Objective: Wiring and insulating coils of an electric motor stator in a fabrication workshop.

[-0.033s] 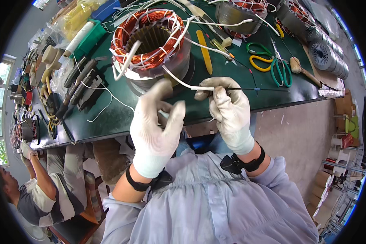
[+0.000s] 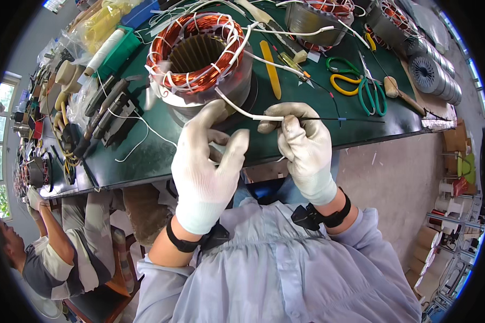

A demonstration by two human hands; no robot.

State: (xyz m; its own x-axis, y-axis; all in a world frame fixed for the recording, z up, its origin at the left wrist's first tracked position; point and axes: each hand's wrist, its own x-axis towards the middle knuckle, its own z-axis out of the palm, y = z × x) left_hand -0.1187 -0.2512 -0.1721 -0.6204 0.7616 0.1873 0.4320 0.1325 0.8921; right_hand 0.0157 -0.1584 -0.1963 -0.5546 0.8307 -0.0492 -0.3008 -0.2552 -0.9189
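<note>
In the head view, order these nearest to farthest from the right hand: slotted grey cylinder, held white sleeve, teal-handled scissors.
1. Held white sleeve: in the right hand
2. Teal-handled scissors: right, farther up
3. Slotted grey cylinder: far right

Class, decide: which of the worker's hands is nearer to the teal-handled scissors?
Right. The right hand is left of the scissors, pinching a white tube; the left hand is farther left, beside the copper-wound stator.

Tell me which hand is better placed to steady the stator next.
Probably the left hand: it looks empty, thumb and fingers apart, close by the stator. The right hand is farther off and its grip is taken, pinching the white tube.
</note>
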